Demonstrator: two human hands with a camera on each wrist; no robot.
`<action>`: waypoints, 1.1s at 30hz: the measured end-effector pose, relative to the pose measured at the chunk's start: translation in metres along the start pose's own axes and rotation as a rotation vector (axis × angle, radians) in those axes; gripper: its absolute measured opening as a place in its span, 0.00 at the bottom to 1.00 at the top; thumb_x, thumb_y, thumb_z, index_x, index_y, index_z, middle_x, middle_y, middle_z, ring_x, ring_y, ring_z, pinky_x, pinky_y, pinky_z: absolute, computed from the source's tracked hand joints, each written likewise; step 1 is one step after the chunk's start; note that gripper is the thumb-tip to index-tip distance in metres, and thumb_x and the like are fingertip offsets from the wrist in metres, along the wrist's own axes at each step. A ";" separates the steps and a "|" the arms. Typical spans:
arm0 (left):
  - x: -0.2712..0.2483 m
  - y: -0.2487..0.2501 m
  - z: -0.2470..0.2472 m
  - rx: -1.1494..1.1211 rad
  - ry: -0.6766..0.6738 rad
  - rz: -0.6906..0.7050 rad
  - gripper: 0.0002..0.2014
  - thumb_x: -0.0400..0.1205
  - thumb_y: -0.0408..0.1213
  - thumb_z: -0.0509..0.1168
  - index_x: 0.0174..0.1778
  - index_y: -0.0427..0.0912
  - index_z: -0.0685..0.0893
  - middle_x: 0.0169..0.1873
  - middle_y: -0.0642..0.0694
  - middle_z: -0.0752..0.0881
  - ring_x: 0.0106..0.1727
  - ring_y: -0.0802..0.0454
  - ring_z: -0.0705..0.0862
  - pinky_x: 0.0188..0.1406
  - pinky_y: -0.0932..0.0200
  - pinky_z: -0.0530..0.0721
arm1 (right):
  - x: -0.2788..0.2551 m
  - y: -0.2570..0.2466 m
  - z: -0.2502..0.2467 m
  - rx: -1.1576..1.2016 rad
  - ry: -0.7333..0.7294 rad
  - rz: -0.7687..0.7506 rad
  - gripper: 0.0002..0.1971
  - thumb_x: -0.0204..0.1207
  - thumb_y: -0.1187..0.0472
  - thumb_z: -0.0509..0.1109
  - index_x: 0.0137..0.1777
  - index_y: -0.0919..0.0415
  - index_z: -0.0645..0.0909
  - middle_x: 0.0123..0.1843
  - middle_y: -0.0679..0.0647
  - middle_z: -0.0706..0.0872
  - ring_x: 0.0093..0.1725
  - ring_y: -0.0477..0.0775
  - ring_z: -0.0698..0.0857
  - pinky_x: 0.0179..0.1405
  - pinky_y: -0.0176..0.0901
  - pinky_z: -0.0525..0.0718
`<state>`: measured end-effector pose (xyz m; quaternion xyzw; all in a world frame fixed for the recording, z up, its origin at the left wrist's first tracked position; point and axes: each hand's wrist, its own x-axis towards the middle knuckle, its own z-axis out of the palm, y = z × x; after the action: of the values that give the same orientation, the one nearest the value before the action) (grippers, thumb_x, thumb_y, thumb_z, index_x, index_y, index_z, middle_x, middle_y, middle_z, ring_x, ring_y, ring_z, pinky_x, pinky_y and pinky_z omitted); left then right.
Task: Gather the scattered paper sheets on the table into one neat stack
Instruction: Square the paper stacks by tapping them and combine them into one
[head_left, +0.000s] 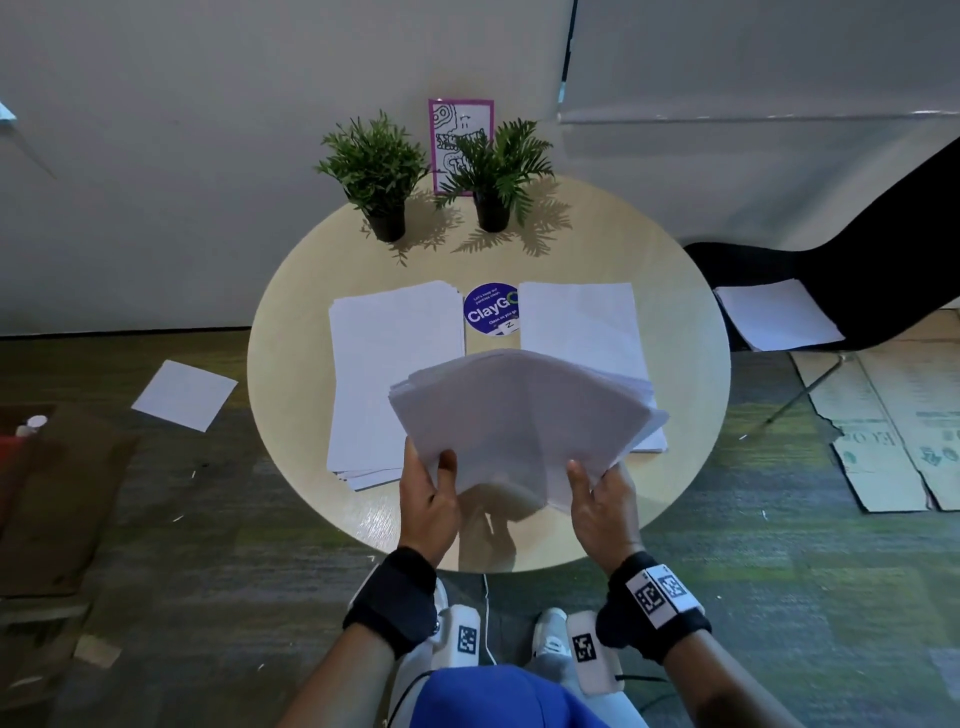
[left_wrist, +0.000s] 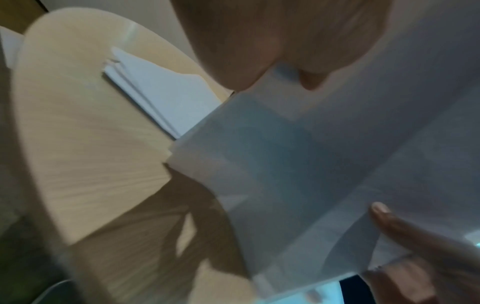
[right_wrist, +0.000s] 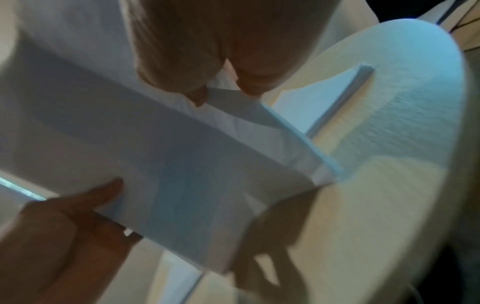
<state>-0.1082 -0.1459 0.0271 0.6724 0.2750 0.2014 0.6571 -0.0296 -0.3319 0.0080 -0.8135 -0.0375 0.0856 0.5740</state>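
A bundle of white paper sheets (head_left: 524, 415) is lifted above the round table (head_left: 691, 332), bowed and a little fanned. My left hand (head_left: 428, 493) pinches its near left edge, thumb on top. My right hand (head_left: 600, 499) grips the near right edge the same way. The bundle (left_wrist: 324, 164) fills the left wrist view, and in the right wrist view the bundle (right_wrist: 168, 164) shows from below with my left hand (right_wrist: 64, 226) on it. A stack of sheets (head_left: 395, 379) lies on the table's left half. Another stack (head_left: 582, 327) lies on the right half, partly hidden by the bundle.
Two potted plants (head_left: 382, 176) (head_left: 493, 176) and a framed card (head_left: 460, 130) stand at the table's far edge. A round blue sticker (head_left: 491, 309) is at its centre. One sheet (head_left: 184, 395) lies on the floor at left. More sheets (head_left: 776, 314) rest on a black chair at right.
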 end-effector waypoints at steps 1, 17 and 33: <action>-0.001 -0.001 -0.001 -0.008 -0.005 0.001 0.21 0.87 0.29 0.60 0.77 0.41 0.68 0.64 0.52 0.82 0.63 0.63 0.82 0.58 0.70 0.81 | -0.001 0.004 0.000 -0.027 0.004 -0.017 0.07 0.83 0.67 0.68 0.59 0.64 0.78 0.49 0.47 0.86 0.48 0.30 0.84 0.48 0.29 0.82; 0.016 0.063 -0.002 -0.002 -0.103 0.239 0.21 0.82 0.35 0.68 0.70 0.38 0.73 0.59 0.47 0.83 0.62 0.49 0.83 0.56 0.58 0.83 | 0.006 -0.054 -0.018 0.246 0.032 -0.187 0.21 0.76 0.60 0.76 0.66 0.63 0.75 0.57 0.59 0.87 0.58 0.51 0.88 0.55 0.40 0.86; 0.115 0.042 -0.035 -0.089 0.165 -0.240 0.10 0.80 0.24 0.63 0.52 0.43 0.81 0.52 0.41 0.88 0.51 0.42 0.86 0.55 0.45 0.85 | 0.102 -0.071 0.029 -0.181 -0.256 0.011 0.18 0.83 0.61 0.65 0.72 0.55 0.73 0.51 0.50 0.88 0.49 0.56 0.87 0.51 0.51 0.87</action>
<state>-0.0378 -0.0448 0.0603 0.5858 0.3973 0.1877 0.6810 0.0677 -0.2645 0.0559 -0.8445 -0.1132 0.1879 0.4885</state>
